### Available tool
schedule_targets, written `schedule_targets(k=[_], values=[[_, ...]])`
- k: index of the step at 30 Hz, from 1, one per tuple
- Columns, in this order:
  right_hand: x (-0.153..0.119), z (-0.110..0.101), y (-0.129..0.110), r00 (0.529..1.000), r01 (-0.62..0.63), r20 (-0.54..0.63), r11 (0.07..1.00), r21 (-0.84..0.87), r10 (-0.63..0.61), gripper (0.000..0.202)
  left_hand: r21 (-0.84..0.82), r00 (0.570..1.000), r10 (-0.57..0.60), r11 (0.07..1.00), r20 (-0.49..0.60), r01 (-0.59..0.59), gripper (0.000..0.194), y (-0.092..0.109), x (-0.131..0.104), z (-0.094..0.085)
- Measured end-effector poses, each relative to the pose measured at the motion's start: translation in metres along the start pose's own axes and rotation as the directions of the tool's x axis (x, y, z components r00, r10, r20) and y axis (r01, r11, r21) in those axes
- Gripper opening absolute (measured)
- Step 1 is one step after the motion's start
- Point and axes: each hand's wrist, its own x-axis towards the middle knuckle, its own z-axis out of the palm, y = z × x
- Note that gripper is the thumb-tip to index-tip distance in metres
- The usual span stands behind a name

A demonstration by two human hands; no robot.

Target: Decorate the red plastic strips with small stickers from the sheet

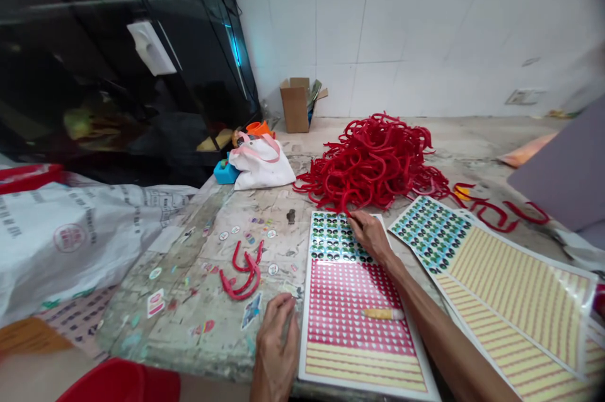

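Note:
My right hand (pixel 371 233) reaches over the top of a sticker sheet (pixel 354 269), fingers pinched at the end of a red curved band at the front edge of a large heap of red curved bands (pixel 378 162). The sheet has rows of green-and-black ovals, a red section with small white marks and yellow stripes. A short yellowish stick (pixel 380 314) lies on its red section. My left hand (pixel 276 342) rests by the sheet's left edge, fingers loosely bent and thumb apart, with nothing visible in it. Several red bands (pixel 243 276) lie together beyond it, to the left.
More sticker sheets (pixel 515 282) overlap on the right. At the back stand a white bag (pixel 265 166) with pink handles, a blue container (pixel 225 172) and a cardboard box (pixel 295 106). A red bucket (pixel 123 383) is below the table's front left edge.

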Motion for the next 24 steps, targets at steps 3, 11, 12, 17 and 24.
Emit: schedule_targets(k=[3, 11, 12, 17, 24], values=[[-0.021, -0.012, -0.011, 0.992, 0.105, 0.067, 0.992, 0.072, -0.110, 0.021, -0.151, 0.993, -0.110, 0.982, 0.046, 0.116, 0.021, 0.014, 0.006, -0.001], [-0.047, -0.040, 0.004, 0.993, -0.045, -0.081, 0.932, 0.361, 0.080, 0.025, -0.350, 0.902, -0.337, 0.838, 0.272, 0.419, 0.030, 0.044, 0.022, 0.009], [-0.041, -0.043, 0.007, 0.987, -0.012, -0.149, 0.944, 0.331, 0.065, 0.025, -0.355, 0.900, -0.335, 0.835, 0.278, 0.421, 0.030, 0.045, 0.022, 0.012], [-0.009, -0.055, 0.002, 0.955, 0.057, -0.296, 0.955, 0.292, 0.033, 0.024, -0.376, 0.894, -0.322, 0.822, 0.312, 0.428, 0.029, 0.047, 0.017, 0.021], [-0.062, -0.036, -0.039, 0.914, -0.406, 0.360, 0.405, 0.820, 0.188, 0.023, -0.420, 0.861, -0.382, 0.757, 0.336, 0.500, 0.034, 0.046, 0.019, 0.019]])
